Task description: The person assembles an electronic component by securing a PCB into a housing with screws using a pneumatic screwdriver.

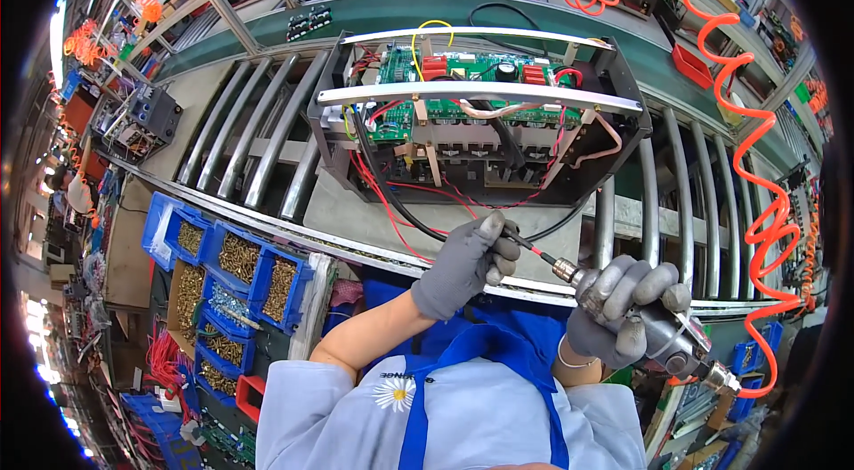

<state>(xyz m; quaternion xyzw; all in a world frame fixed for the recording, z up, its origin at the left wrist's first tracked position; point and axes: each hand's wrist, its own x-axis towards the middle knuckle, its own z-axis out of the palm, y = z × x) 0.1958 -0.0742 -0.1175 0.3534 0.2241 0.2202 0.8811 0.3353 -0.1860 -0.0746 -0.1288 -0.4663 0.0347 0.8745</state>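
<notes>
Grey work gloves cover both my hands. My right hand (627, 301) is wrapped round a metal air screwdriver (672, 341), which lies tilted with its nose toward the left. Its slim bit (536, 251) reaches to the fingertips of my left hand (467, 267). Those fingers are pinched together at the bit's end; whatever small thing they grip is too hidden to name. Just beyond my hands stands an open black metal chassis (623, 159) with silver rails across its top. Inside it sits a green circuit board (480, 70) with red and black parts and loose wires.
Metal rollers (276, 136) flank the chassis on both sides. At the left, blue bins (298, 303) hold brass-coloured screws and other small fasteners. An orange coiled air hose (765, 194) hangs at the right, joined to the screwdriver. Red and black wires (391, 203) trail from the chassis front.
</notes>
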